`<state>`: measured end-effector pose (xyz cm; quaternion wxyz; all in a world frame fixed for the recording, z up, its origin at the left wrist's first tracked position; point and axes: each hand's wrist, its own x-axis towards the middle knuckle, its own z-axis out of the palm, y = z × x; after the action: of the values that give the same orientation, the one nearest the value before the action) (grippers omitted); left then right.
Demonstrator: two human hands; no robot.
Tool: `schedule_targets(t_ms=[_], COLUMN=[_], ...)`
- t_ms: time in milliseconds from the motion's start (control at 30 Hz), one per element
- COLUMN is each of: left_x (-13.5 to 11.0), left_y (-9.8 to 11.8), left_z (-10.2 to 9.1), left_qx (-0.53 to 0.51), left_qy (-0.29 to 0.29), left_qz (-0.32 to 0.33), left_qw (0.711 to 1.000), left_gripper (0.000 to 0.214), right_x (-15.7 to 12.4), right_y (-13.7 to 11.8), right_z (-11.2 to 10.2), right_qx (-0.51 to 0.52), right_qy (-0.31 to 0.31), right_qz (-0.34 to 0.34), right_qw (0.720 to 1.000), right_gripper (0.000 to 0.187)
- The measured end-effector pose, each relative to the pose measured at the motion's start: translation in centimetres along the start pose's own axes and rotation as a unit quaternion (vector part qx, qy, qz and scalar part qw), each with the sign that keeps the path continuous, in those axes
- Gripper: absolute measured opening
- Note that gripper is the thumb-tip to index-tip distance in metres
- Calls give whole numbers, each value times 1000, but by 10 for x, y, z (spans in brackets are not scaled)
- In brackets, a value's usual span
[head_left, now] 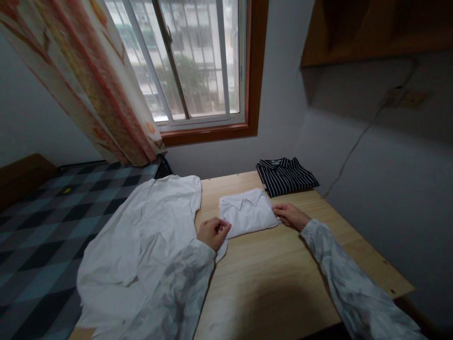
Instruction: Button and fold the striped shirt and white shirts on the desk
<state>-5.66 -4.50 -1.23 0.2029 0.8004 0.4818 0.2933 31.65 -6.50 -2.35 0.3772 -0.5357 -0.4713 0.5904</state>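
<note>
A folded white shirt (249, 215) lies on the wooden table, its pointed collar toward the window. My left hand (214, 232) is closed at the shirt's near left edge, thumb and fingers pinching the cloth. On the opposite side, my right hand (292, 216) grips the right edge between thumb and fingers. To the left, a second white garment (141, 241) lies spread out and wrinkled, partly under my left forearm. A folded black-and-white striped shirt (286, 175) rests beyond my right hand at the table's far right corner.
The light wooden table (262, 278) stands beside a bed with a checked cover (42, 231). A patterned curtain (102, 89) hangs at the barred window (198, 61). On the right wall are a wooden shelf (371, 33) and a cable (348, 153) running down from a socket.
</note>
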Motion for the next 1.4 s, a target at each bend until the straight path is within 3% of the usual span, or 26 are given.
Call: schedule_targets(t_ms=[200, 300, 500, 567, 700, 833, 967, 1067, 1300, 1400], left_x=[-2, -3, -2, -1, -1, -1, 0, 1, 3, 3], left_y=[1, 1, -2, -2, -1, -2, -1, 1, 6, 7], left_z=[0, 1, 2, 2, 3, 7, 8, 5, 2, 3], left_qx=[69, 78, -4, -67, -178, -279, -369, -395, -370, -366], left_qy=[-34, -21, 27, 30, 49, 17, -49, -55, -15, -7], left_qz=[33, 31, -10, -33, -70, -103, -137, -151, -170, -175], left_qw=[997, 996, 1000, 997, 980, 955, 918, 904, 913, 914], left_gripper=[25, 24, 27, 30, 36, 42, 61, 60, 52, 53], right_x=[0, 0, -2, -4, -11, -14, -16, -18, -19, -16], right_y=[5, 6, 4, 2, -2, -5, -6, -8, -11, -5], right_z=[3, 7, 18, 18, 10, 6, 8, 7, 10, 11], right_qx=[-26, -62, -87, -66, -24, -31, -51, -68, -38, -44], right_qy=[66, 101, 175, 147, 17, -42, -5, 38, 149, 170], right_qz=[-31, -40, -89, -86, -32, -12, -31, -47, -18, -20], right_qw=[997, 992, 977, 983, 999, 999, 998, 996, 988, 984], right_gripper=[49, 46, 43, 49, 63, 55, 51, 48, 52, 52])
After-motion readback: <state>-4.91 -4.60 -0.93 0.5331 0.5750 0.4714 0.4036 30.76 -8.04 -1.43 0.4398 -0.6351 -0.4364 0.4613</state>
